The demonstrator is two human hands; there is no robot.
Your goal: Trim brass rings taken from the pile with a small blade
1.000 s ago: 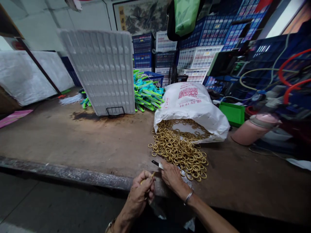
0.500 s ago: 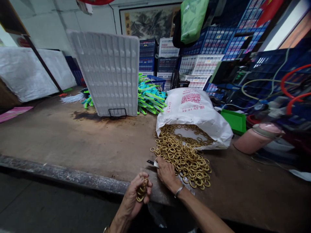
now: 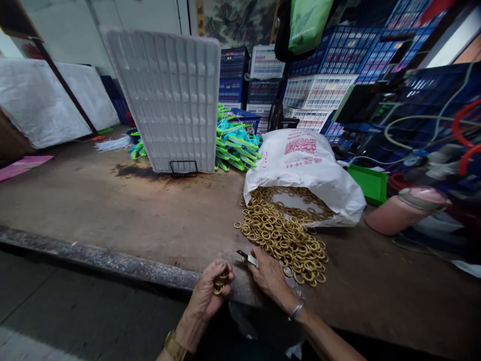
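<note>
Several gold-coloured rings [image 3: 220, 284] are held in my left hand [image 3: 210, 288], its fingers curled round them just off the table's front edge. My right hand [image 3: 271, 278] grips a small knife [image 3: 251, 259] with a pale handle and a dark blade that points left. That hand is beside the front of a heap of gold-coloured rings [image 3: 280, 233] on the table. The heap spills from the mouth of a white sack [image 3: 304, 155] with red print, which lies on its side with more rings inside.
A ridged white panel [image 3: 169, 100] stands upright in a black wire stand [image 3: 183, 168]. Behind it lie green and turquoise plastic pieces [image 3: 236, 145]. A pink cylinder [image 3: 406, 210] and a green tray [image 3: 368, 183] are at the right. Crates [image 3: 326, 93] are stacked behind.
My right hand with the knife has drawn back slightly from the heap and turned. My left hand still holds rings, its fingers now closer round them. The view has tilted down a little.
</note>
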